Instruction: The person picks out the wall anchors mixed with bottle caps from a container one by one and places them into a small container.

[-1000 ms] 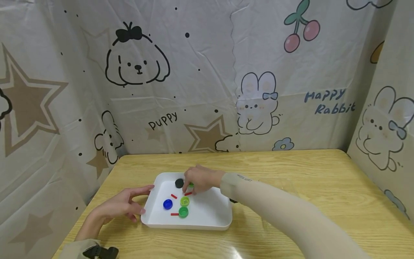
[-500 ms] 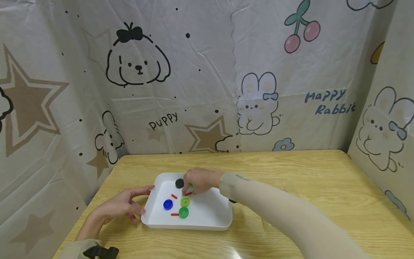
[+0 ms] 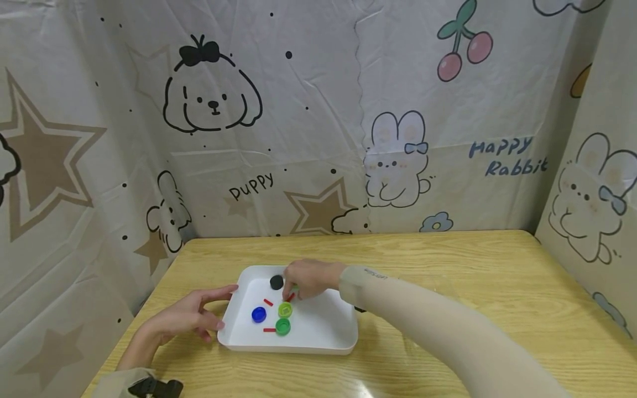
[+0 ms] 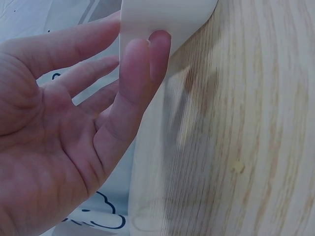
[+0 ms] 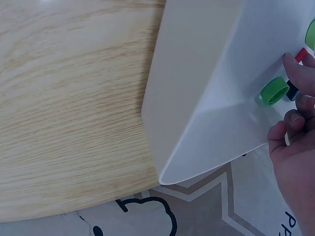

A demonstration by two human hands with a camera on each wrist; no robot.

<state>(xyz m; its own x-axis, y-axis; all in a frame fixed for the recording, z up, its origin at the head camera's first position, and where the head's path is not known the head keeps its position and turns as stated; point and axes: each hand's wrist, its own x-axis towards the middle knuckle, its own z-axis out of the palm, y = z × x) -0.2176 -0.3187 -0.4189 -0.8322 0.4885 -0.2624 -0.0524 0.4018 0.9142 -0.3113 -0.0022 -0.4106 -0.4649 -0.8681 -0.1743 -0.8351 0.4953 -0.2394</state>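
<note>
A shallow white tray (image 3: 323, 329) holds plastic bottle caps and short red sticks. My left hand (image 3: 181, 316) rests straight fingers against the tray's left side; in the left wrist view its fingertips touch the outer wall. Inside the tray, my right hand (image 3: 308, 278) pinches a red stick (image 3: 291, 297) between thumb and forefinger. Partly behind that hand is a green cap (image 5: 274, 91), tilted in the right wrist view. A yellow-green cap (image 3: 285, 310) lies just in front of the fingertips, and a black cap (image 3: 276, 282) to their left.
Also in the tray are a blue cap (image 3: 259, 315), a green cap (image 3: 282, 326) and two loose red sticks, one left of the yellow-green cap, the other touching the green cap. The tray stands on a wooden table (image 3: 423, 260) before a printed cloth (image 3: 308, 138).
The red stick at my right fingertips has turned to a steeper slant, and the right hand has dipped very slightly. My left hand and the tray stay in place.
</note>
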